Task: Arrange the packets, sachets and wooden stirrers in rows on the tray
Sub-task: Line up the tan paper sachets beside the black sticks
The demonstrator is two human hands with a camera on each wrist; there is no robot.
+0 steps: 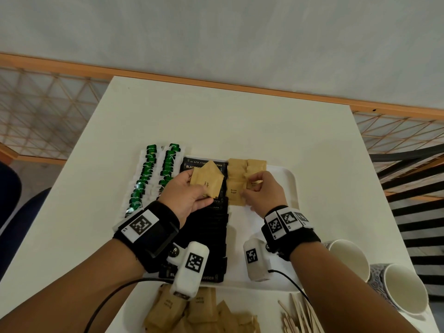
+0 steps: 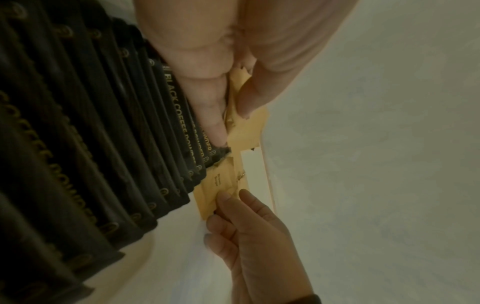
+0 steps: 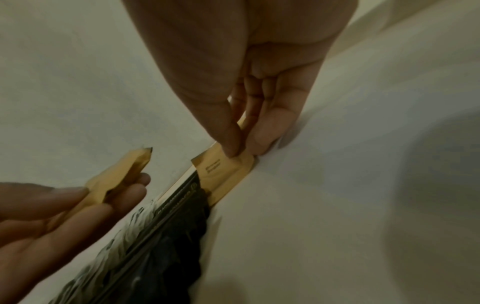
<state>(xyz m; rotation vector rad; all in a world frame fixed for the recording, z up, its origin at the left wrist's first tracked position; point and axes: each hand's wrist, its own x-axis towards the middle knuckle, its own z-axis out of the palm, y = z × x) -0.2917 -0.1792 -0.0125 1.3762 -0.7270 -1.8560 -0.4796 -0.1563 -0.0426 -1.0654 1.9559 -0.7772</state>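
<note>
— Starting nearest: how many loose things lie at the table's front edge?

— One heap of tan paper brown-sugar sachets (image 1: 192,313), flat, crinkled squares, too jumbled to count. Beside it, a scatter of thin pale wooden stirrers (image 1: 300,318), also uncountable. To the right, two white paper cups (image 1: 374,272) on their sides, mouths open.

— And the tray?

— One white plastic tray (image 1: 271,265) with rounded corners. On it runs one long row of glossy black coffee-powder sachets (image 1: 211,239), overlapped like shingles; the wrist view shows gold lettering. Left of it, two rows of white tea packets with green tags (image 1: 153,174), crisp and overlapping.

— The hands?

— Two. The left hand (image 1: 189,198) pinches a small fan of tan sugar sachets (image 1: 207,182) between thumb and fingers, held above the black row; I see at least two, the exact count is hidden. The right hand (image 1: 263,192) pinches one tan sachet (image 3: 223,170) with thumb and fingertips, its lower edge on the tray just beside the black row.

— Farther back?

— Two short rows of laid sugar sachets (image 1: 247,165) at the tray's far end, overlapped, the number unclear. Beyond them, bare white table (image 1: 216,121).
</note>
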